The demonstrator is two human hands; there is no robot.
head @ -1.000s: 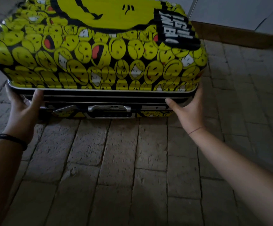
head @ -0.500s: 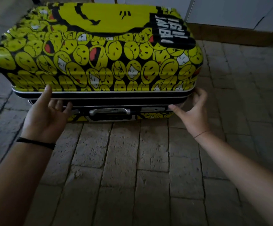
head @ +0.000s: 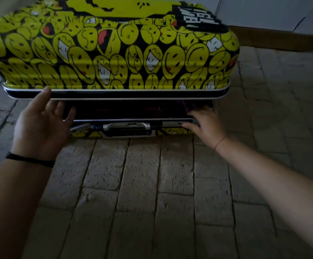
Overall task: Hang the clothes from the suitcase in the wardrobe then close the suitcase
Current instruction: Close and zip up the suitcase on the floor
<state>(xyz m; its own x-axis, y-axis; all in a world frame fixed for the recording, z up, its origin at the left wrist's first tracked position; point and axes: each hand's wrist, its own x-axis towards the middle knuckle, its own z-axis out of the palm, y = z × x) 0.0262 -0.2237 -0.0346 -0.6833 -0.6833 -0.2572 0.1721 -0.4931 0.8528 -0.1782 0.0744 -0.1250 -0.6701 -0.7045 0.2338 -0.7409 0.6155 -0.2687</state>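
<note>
Suitcase, smiley print: flat on brick floor, lid part-raised, dark gap along front edge.
L hand: fingers spread under lid nr left front corner, thumb on rim.
R hand: fingers loosely extended into gap at right front corner, gripping nothing visible.

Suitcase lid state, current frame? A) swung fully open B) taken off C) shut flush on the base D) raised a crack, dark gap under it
D: a dark gap runs between the lid and the base, with the left hand at the lid's rim and the right hand at the gap's right end.
</note>
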